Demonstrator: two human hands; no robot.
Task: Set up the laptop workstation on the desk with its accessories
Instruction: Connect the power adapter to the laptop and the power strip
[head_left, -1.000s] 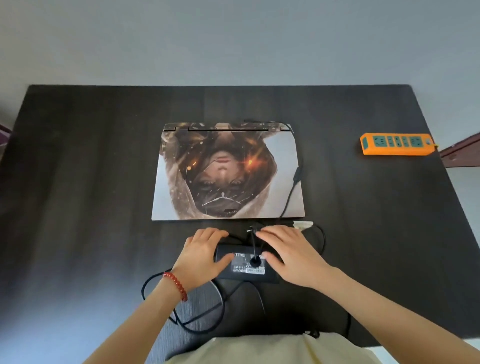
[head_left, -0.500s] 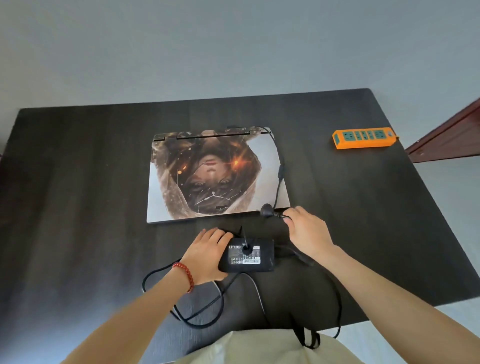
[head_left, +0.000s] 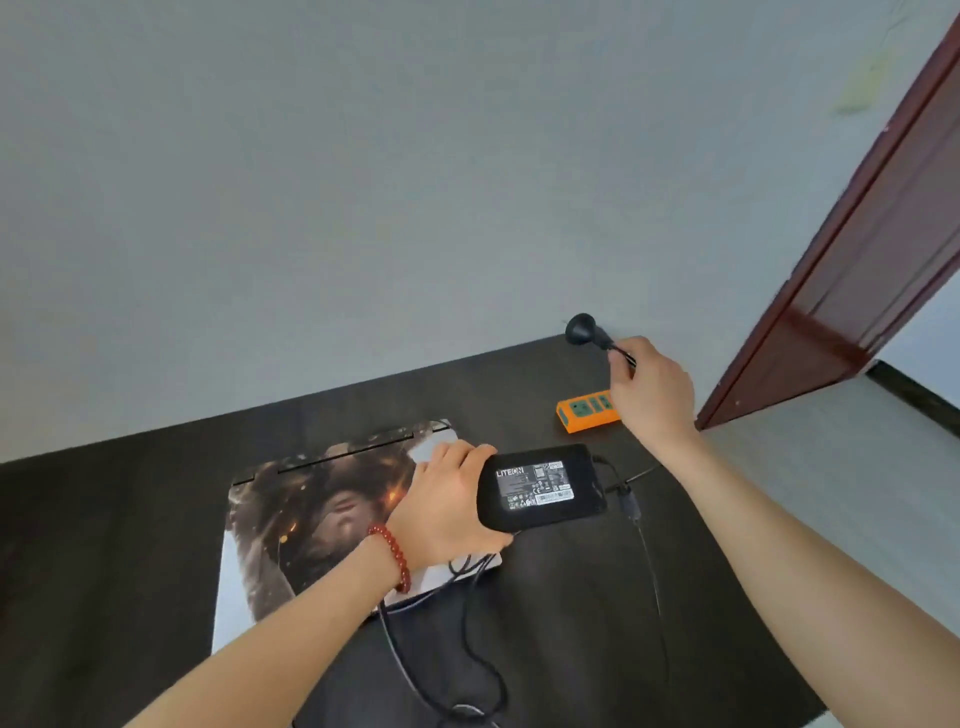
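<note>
Power brick (head_left: 543, 487) in left hand (head_left: 451, 506) grip; right hand (head_left: 652, 387) pinches plug (head_left: 583, 329) cord above power strip (head_left: 586, 413).

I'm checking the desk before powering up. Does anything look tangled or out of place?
Yes: black cables loop loosely across the closed laptop's near corner and the desk, untidy rather than damaged.
</note>
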